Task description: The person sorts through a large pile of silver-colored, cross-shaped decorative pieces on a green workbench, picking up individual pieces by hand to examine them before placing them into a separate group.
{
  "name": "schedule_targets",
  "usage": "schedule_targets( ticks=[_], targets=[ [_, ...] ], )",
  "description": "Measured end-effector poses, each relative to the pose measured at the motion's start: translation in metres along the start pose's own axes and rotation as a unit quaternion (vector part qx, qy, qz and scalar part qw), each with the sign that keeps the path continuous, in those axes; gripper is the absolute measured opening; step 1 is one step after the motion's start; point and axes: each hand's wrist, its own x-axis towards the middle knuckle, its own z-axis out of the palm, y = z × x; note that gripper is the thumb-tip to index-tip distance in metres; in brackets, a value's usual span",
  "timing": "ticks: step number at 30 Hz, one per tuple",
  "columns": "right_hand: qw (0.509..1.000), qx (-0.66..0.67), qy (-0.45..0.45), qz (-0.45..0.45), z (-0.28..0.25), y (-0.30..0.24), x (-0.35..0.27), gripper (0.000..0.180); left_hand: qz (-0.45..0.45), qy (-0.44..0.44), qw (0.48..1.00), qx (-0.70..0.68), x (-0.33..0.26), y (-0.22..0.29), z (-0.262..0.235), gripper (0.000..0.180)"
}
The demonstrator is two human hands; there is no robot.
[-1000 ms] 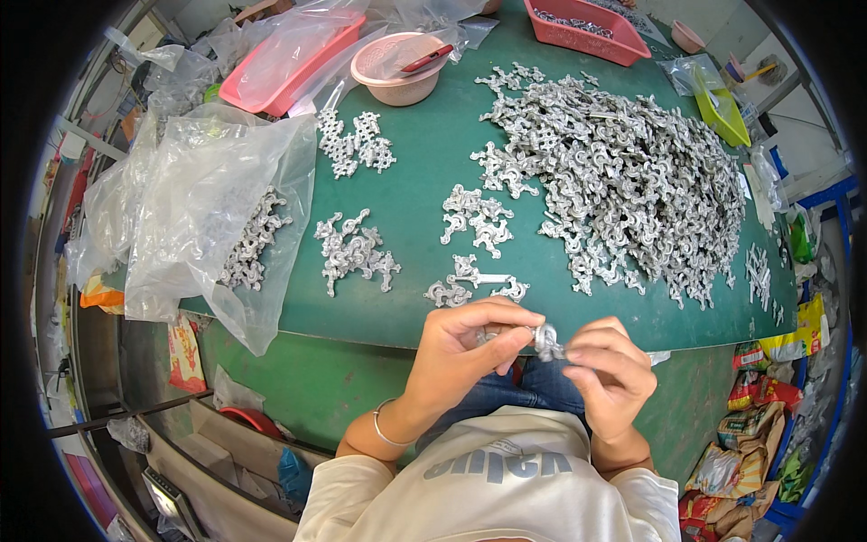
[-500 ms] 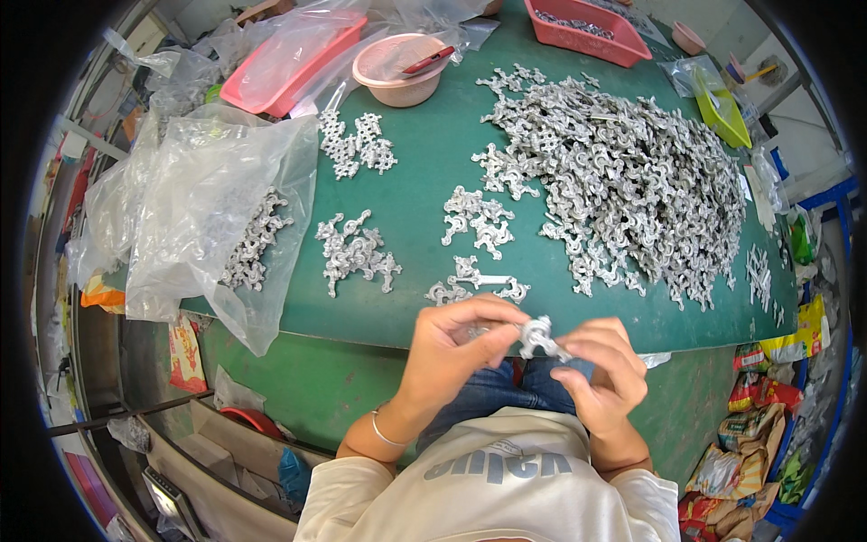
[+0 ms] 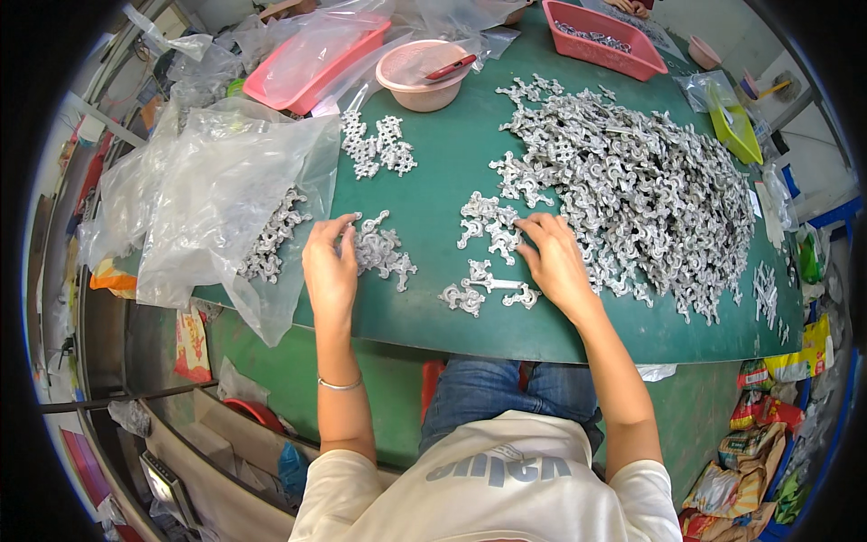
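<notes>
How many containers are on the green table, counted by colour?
Pink trays: 2
Pink bowls: 2
Green tray: 1
Total: 5

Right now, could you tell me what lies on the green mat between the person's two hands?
In the head view, a small cluster of grey metal parts lies beside the left hand, then bare green mat, then another small cluster by the right hand.
</notes>
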Motion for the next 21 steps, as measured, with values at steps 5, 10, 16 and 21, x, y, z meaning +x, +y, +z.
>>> schedule_targets(
  ticks=[5, 10, 16, 21],
  targets=[
    [1.0, -0.019, -0.017, 0.012, 0.002, 0.005, 0.0, 0.022, 0.051, 0.045, 0.997, -0.021, -0.022, 0.017, 0.011, 0.015],
    [1.0, -0.017, -0.003, -0.022, 0.005, -0.005, 0.0, 0.03, 0.07, -0.02, 0.994, -0.078, -0.049, 0.045, 0.027, 0.017],
    [0.999, 0.027, -0.016, 0.044, -0.001, -0.001, -0.007, 0.023, 0.028, -0.097, 0.989, -0.111, -0.064, 0.059, 0.03, 0.017],
    [0.97, 0.18, 0.006, 0.163, -0.018, -0.01, -0.012, 0.016, 0.05, -0.113, 0.981, -0.149, -0.072, 0.069, 0.032, 0.019]
  ],
)
